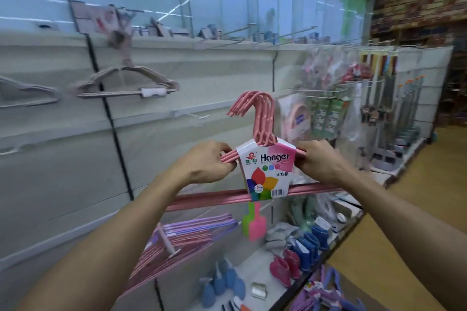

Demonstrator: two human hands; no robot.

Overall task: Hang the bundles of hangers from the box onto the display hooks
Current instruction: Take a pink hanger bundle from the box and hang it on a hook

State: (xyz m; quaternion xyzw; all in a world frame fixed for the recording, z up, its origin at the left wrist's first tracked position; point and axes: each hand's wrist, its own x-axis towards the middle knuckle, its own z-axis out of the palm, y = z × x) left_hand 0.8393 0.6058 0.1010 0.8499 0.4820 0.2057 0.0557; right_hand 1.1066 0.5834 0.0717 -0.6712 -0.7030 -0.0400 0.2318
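Note:
A bundle of pink hangers (262, 118) wrapped in a white "Hanger" card label (267, 171) is held up in front of the display wall. My left hand (204, 161) grips its left shoulder and my right hand (321, 161) grips its right shoulder. The pink hooks point left, just right of an empty display hook (192, 116) on the wall. More hanger bundles hang on the wall: a beige one (126, 83) at upper left, pink and purple ones (182, 242) lower down. Purple hangers (326, 293) lie at the bottom edge, the box around them unclear.
Long bare wire hooks (285, 33) jut out along the top rail. Packaged goods (326, 108) and brushes (394, 113) hang to the right. A low shelf (252, 260) holds blue and pink items. The wooden aisle floor (404, 209) lies to the right.

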